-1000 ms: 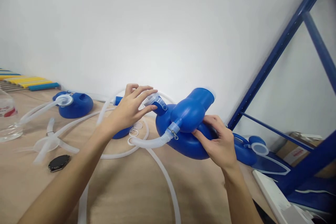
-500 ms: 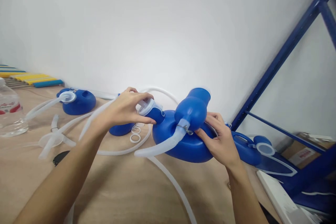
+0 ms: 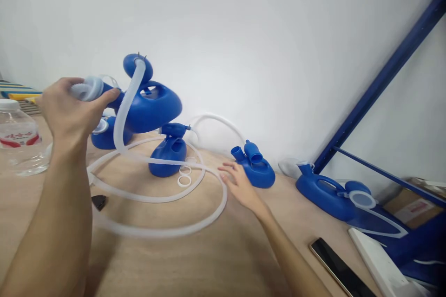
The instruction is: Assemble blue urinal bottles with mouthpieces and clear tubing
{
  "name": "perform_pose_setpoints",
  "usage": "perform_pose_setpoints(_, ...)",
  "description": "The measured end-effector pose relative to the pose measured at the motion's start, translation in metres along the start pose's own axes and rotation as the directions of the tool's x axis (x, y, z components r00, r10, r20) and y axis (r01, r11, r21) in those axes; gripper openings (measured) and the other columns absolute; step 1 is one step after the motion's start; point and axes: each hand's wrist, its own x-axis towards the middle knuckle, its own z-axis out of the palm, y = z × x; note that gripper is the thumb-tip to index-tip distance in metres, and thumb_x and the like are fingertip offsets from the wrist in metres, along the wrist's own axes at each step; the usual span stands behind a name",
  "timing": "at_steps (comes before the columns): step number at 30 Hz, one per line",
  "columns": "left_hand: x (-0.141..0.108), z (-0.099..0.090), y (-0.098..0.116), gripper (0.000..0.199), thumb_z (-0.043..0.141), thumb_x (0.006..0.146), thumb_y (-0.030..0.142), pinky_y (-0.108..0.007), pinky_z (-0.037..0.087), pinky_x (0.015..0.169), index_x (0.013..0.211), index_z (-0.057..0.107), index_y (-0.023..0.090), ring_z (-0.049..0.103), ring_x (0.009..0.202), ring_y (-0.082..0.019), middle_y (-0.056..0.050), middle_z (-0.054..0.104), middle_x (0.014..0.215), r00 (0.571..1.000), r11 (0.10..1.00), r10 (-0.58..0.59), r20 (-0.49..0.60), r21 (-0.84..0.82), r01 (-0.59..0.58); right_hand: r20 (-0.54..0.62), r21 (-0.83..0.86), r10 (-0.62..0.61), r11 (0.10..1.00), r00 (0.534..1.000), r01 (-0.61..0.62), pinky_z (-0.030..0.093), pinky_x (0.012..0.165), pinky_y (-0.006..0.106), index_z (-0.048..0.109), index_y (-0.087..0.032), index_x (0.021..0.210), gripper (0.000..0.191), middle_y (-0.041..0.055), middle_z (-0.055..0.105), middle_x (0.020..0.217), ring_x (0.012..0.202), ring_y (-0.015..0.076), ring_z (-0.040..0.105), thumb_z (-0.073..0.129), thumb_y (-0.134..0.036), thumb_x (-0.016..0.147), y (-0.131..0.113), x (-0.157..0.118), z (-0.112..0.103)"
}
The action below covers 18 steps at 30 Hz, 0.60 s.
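My left hand (image 3: 71,106) grips the neck of a blue plastic bottle (image 3: 151,109), close to its whitish cap (image 3: 92,88), and holds it raised at the left. A blue bulb (image 3: 137,67) sits on the bottle, and a translucent tube (image 3: 125,106) hangs from it down to the table. My right hand (image 3: 240,185) has its fingers apart beside the looped tube, with nothing held. Just behind it stands another blue bottle (image 3: 259,174). A third blue bottle (image 3: 167,158) stands mid-table, with white rings (image 3: 184,181) next to it.
On the wooden table (image 3: 195,260) a clear water bottle (image 3: 21,139) stands at the left. A blue bottle (image 3: 324,197) and a phone (image 3: 341,267) lie at the right, near a blue metal frame (image 3: 383,69). A black object (image 3: 99,202) lies left of centre.
The held bottle has moved left and up in my left hand. My right hand has let go of it and moved left and lower. The tube now spreads in wide loops.
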Motion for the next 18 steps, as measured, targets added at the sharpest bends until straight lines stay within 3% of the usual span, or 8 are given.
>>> perform_pose_setpoints(3, 0.007, -0.002, -0.013, 0.081, 0.070, 0.070, 0.073, -0.045, 0.041, 0.093, 0.126, 0.067, 0.015, 0.054, 0.095, -0.029, -0.004, 0.066, 0.098, 0.995, 0.984, -0.097, 0.013, 0.154, 0.094, 0.155, -0.029, 0.020, 0.999, 0.988, -0.016, 0.039, 0.118, 0.045, 0.069, -0.025, 0.128, 0.031, 0.0110, 0.059, 0.140, 0.138, 0.0267, 0.050, 0.054, -0.031, 0.101, 0.001, 0.001, 0.040)
perform_pose_setpoints(6, 0.013, 0.000, -0.030, 0.071, 0.074, 0.066, 0.068, -0.047, 0.039, 0.091, 0.114, 0.068, 0.015, 0.054, 0.097, -0.032, -0.004, 0.062, 0.092, 0.979, 0.962, -0.201, 0.029, 0.196, 0.192, 0.283, -0.106, 0.026, 0.994, 0.959, 0.004, 0.035, 0.120, 0.044, 0.066, -0.021, 0.135, 0.037, 0.0133, 0.056, 0.146, 0.142, 0.0282, 0.046, 0.057, -0.032, 0.100, -0.008, 0.005, 0.064)
perform_pose_setpoints(9, 0.018, 0.009, -0.044, 0.070, 0.077, 0.065, 0.060, -0.052, 0.040, 0.097, 0.118, 0.065, 0.015, 0.055, 0.108, -0.037, -0.006, 0.065, 0.105, 0.969, 0.964, -0.228, 0.096, 0.160, 0.211, 0.340, -0.145, 0.050, 0.989, 0.939, 0.000, 0.032, 0.121, 0.044, 0.062, -0.017, 0.140, 0.045, 0.0156, 0.056, 0.148, 0.143, 0.0305, 0.045, 0.060, -0.034, 0.098, -0.016, 0.016, 0.077)
perform_pose_setpoints(11, 0.019, 0.014, -0.047, 0.075, 0.077, 0.064, 0.058, -0.055, 0.041, 0.103, 0.124, 0.065, 0.013, 0.057, 0.114, -0.039, -0.009, 0.068, 0.117, 0.962, 0.951, -0.259, 0.087, 0.199, 0.238, 0.373, -0.161, 0.082, 0.987, 0.924, -0.023, 0.035, 0.119, 0.045, 0.061, -0.018, 0.141, 0.048, 0.0160, 0.058, 0.146, 0.141, 0.0322, 0.048, 0.059, -0.040, 0.099, -0.019, 0.027, 0.083)
perform_pose_setpoints(15, 0.017, 0.016, -0.038, 0.078, 0.076, 0.062, 0.053, -0.052, 0.048, 0.104, 0.128, 0.068, 0.011, 0.062, 0.118, -0.039, -0.016, 0.071, 0.123, 0.959, 0.887, -0.281, -0.025, 0.374, 0.269, 0.444, -0.214, 0.164, 0.974, 0.881, -0.074, 0.038, 0.114, 0.051, 0.060, -0.019, 0.142, 0.056, 0.0181, 0.061, 0.142, 0.138, 0.0367, 0.051, 0.053, -0.053, 0.099, -0.022, 0.048, 0.095)
perform_pose_setpoints(18, 0.012, 0.017, -0.033, 0.074, 0.075, 0.062, 0.055, -0.051, 0.051, 0.100, 0.123, 0.070, 0.013, 0.062, 0.117, -0.041, -0.017, 0.072, 0.119, 0.962, 0.860, -0.266, 0.058, 0.464, 0.210, 0.459, -0.274, 0.242, 0.954, 0.855, -0.123, 0.032, 0.115, 0.062, 0.056, -0.016, 0.146, 0.067, 0.0234, 0.053, 0.151, 0.146, 0.0444, 0.041, 0.053, -0.061, 0.096, -0.023, 0.061, 0.104)
